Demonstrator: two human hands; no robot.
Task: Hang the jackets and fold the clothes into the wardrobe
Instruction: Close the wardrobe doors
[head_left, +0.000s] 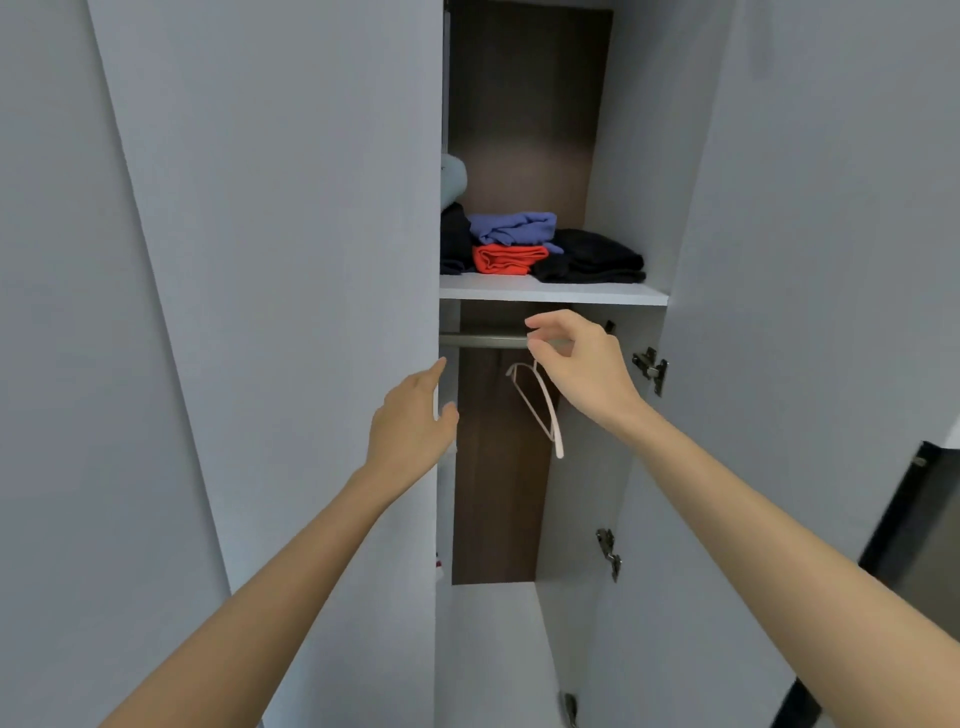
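Right hand (576, 364) pinched an empty hanger (551, 415) at the rail (483, 340) | left hand (410, 415) flat on the door (311, 260) edge | folded clothes (519, 244) shelved just above the grip | hanging left to do

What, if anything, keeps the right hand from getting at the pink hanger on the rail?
Probably nothing, so yes: the right hand is right beside the hanger on the rail, and the open door leaves the way free.
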